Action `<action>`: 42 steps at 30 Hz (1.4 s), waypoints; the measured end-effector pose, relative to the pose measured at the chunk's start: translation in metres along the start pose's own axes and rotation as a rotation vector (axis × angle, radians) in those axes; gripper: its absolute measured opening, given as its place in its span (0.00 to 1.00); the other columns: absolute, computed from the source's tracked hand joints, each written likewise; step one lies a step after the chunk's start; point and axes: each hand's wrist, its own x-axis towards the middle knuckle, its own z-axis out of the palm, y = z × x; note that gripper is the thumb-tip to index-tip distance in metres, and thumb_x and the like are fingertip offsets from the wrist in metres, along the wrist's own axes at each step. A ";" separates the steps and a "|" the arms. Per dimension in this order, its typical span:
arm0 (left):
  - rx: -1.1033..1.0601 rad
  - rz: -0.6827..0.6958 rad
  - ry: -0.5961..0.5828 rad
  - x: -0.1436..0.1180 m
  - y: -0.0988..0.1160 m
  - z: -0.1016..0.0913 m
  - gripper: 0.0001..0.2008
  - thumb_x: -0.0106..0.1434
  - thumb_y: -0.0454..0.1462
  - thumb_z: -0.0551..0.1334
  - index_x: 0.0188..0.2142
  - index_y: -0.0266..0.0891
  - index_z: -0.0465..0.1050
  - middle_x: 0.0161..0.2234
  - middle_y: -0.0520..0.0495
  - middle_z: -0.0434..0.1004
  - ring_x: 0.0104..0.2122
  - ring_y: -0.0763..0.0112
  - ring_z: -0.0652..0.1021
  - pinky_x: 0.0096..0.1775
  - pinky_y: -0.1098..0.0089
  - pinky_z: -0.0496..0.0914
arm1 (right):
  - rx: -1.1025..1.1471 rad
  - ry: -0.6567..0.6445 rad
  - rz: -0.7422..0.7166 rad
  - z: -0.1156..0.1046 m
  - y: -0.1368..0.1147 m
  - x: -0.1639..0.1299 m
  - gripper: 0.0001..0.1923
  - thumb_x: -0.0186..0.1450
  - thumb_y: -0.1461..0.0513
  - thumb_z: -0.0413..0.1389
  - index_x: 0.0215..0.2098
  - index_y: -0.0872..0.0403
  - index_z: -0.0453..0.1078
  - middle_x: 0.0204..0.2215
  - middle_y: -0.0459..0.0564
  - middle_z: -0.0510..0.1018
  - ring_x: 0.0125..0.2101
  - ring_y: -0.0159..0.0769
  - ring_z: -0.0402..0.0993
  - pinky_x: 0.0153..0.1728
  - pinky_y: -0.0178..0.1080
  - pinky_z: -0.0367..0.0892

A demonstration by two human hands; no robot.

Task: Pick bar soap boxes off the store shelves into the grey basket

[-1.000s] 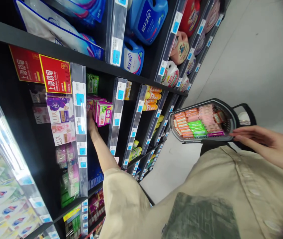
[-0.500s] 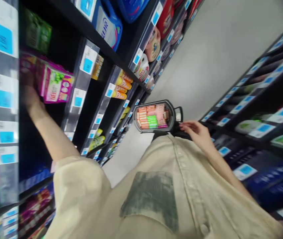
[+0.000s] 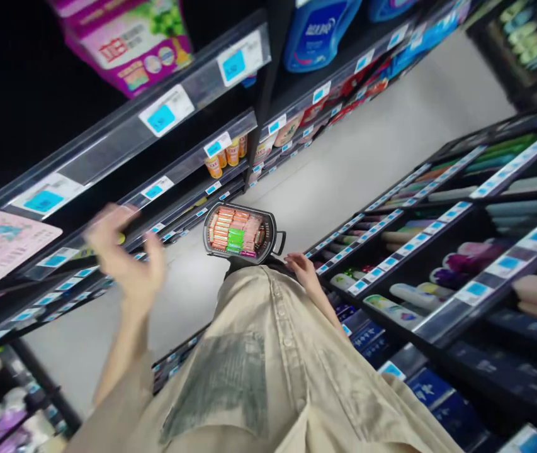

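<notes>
Aisle shelf (image 3: 206,78): purple pack (image 3: 131,49) well apart from spread, empty L grip (image 3: 129,258); R grip (image 3: 306,272) nr basket (image 3: 272,233), state unclear.

Dark shelves (image 3: 112,146) carry purple packs (image 3: 131,47), blue bottles (image 3: 318,38), orange canisters (image 3: 233,152).

That person's left grip (image 3: 129,258) is raised out front, motion-blurred, thumb parted from loosely bent fingers, the bare forearm (image 3: 126,343) upright beneath. Their right grip (image 3: 303,267) hangs low, fingers slightly curled, arm (image 3: 327,305) stretched down.
</notes>
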 end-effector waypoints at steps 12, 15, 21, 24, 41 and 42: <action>0.183 -0.286 -0.743 -0.214 -0.087 0.051 0.19 0.79 0.42 0.56 0.59 0.39 0.80 0.63 0.35 0.77 0.63 0.46 0.74 0.62 0.47 0.74 | -0.527 -0.403 -0.209 0.133 -0.041 0.045 0.11 0.65 0.56 0.63 0.44 0.51 0.79 0.46 0.53 0.86 0.42 0.44 0.85 0.51 0.47 0.78; 0.287 -0.406 -0.686 -0.213 -0.127 0.022 0.21 0.80 0.43 0.54 0.63 0.37 0.76 0.63 0.36 0.77 0.63 0.47 0.74 0.61 0.51 0.75 | -0.670 -0.479 -0.253 0.150 -0.050 0.052 0.09 0.65 0.59 0.63 0.43 0.52 0.80 0.46 0.54 0.86 0.41 0.44 0.85 0.50 0.47 0.78; 0.336 -0.628 -0.670 -0.236 -0.167 0.020 0.24 0.79 0.43 0.54 0.67 0.33 0.73 0.64 0.32 0.75 0.63 0.43 0.74 0.58 0.49 0.76 | -0.871 -0.626 -0.339 0.164 -0.070 0.056 0.09 0.65 0.62 0.62 0.43 0.51 0.81 0.45 0.52 0.87 0.43 0.43 0.85 0.52 0.43 0.78; 0.263 -0.668 -0.714 -0.245 -0.169 0.038 0.24 0.80 0.43 0.52 0.67 0.35 0.72 0.66 0.33 0.74 0.64 0.45 0.74 0.59 0.50 0.76 | -0.944 -0.660 -0.340 0.169 -0.072 0.057 0.08 0.65 0.62 0.63 0.43 0.50 0.81 0.43 0.51 0.88 0.45 0.45 0.85 0.53 0.44 0.77; 0.066 -0.773 -0.752 -0.221 -0.201 0.116 0.21 0.77 0.40 0.52 0.62 0.37 0.75 0.62 0.32 0.76 0.62 0.46 0.74 0.59 0.51 0.73 | -1.233 -0.649 -0.256 0.153 -0.100 0.120 0.02 0.65 0.62 0.64 0.35 0.50 0.80 0.38 0.48 0.87 0.45 0.45 0.85 0.55 0.46 0.78; 0.057 -0.816 -0.733 -0.224 -0.199 0.124 0.22 0.77 0.40 0.52 0.63 0.37 0.75 0.62 0.31 0.76 0.62 0.45 0.74 0.59 0.51 0.73 | -1.258 -0.672 -0.253 0.151 -0.100 0.128 0.03 0.65 0.62 0.63 0.37 0.50 0.81 0.40 0.49 0.88 0.47 0.45 0.85 0.56 0.47 0.78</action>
